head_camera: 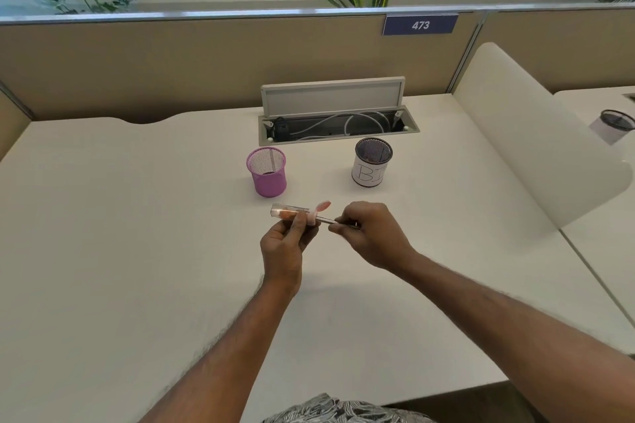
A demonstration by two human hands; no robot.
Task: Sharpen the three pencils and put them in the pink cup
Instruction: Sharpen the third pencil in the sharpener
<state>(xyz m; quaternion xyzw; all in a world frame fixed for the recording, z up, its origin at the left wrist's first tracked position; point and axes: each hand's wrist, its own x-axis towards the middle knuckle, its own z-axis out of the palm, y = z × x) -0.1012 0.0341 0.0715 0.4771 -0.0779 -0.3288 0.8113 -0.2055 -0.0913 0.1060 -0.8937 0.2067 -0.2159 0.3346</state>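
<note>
My left hand (287, 242) grips a clear sharpener (287, 210) with a pink cap flipped open, held above the desk. A pencil (328, 220) is stuck into the sharpener's right end, and my right hand (369, 233) pinches it; most of the pencil is hidden by my fingers. The pink mesh cup (267, 172) stands upright just behind the sharpener. Something thin leans inside it, but I cannot make out what it is.
A dark mesh cup wrapped in white paper (371, 163) stands right of the pink one. An open cable tray (338, 125) sits behind both cups. A curved white divider (536, 141) bounds the desk (137, 233) on the right, with another mesh cup (616, 125) beyond it.
</note>
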